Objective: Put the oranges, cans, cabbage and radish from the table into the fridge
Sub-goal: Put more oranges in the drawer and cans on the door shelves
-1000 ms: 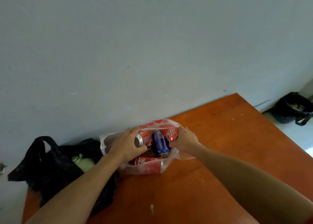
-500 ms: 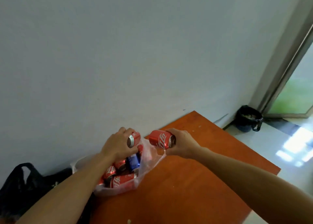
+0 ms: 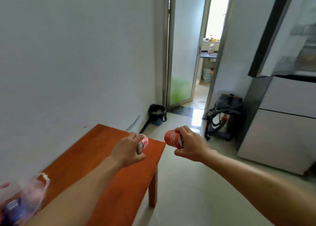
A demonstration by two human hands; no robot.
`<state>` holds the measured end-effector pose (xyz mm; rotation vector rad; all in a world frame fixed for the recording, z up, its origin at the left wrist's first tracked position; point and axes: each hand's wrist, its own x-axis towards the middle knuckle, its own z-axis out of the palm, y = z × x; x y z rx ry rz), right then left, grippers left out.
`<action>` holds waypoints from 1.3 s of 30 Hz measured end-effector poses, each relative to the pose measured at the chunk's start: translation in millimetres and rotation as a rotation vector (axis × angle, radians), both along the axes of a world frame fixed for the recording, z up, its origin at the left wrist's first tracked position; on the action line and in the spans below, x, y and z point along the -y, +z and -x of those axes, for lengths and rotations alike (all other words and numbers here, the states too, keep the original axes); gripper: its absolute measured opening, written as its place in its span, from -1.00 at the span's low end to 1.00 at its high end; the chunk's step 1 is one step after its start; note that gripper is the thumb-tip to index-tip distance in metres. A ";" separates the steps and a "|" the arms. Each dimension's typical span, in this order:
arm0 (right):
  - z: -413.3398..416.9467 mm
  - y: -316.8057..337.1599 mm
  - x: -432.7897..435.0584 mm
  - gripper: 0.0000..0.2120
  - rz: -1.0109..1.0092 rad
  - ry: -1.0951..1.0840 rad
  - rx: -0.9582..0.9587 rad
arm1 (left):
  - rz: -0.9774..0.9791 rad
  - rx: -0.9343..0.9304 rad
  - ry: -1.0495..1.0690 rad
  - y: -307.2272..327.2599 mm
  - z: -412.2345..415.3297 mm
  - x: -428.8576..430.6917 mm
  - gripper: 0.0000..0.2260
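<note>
A red aluminium drink can with white lettering lies sideways in the right hand, its silver end facing the palm; the fingers wrap over its top and the thumb curls beneath, so it is held in the air past the table's corner, over the pale floor. A second red drink can (motion-blurred, its print unreadable) sits in the left hand, fingers closed round it with the silver end pointing down toward the wrist, above the far end of the orange-brown wooden table. The two cans are near each other but apart.

At the lower left edge, on the near part of the table, a clear thin plastic bag slumps, blurred, with red and blue shapes inside; what they are cannot be told from this frame.

To the right stands a tall pale-grey fridge, its dark-edged upper door swung open. A dark backpack with orange trim leans against the wall beside it. A small black-lined waste bin sits in the corner by an open doorway.
</note>
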<state>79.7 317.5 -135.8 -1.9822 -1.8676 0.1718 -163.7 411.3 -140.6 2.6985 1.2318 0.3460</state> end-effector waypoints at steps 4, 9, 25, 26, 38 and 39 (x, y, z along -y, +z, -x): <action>-94.8 3.5 38.5 -0.29 -0.004 -0.175 0.046 | -0.026 -0.034 -0.194 2.0 -112.6 1.5 -0.41; -204.9 1.9 69.9 -0.33 0.024 -0.332 0.135 | -0.061 -0.051 -0.390 3.2 -252.3 -13.2 -0.36; -496.7 43.2 123.0 -0.41 -0.023 -0.863 0.146 | -0.149 0.054 -0.853 50.3 -637.9 -35.8 -0.36; -513.7 44.9 125.7 -0.41 -0.037 -0.874 0.139 | -0.158 0.069 -0.861 53.2 -657.1 -35.6 -0.36; -756.4 98.3 78.3 -0.38 -0.329 -0.779 0.016 | -0.145 0.385 -0.636 140.0 -875.4 -69.1 -0.34; -772.9 106.2 68.9 -0.37 -0.354 -0.759 0.004 | -0.133 0.408 -0.594 147.4 -887.6 -74.6 -0.33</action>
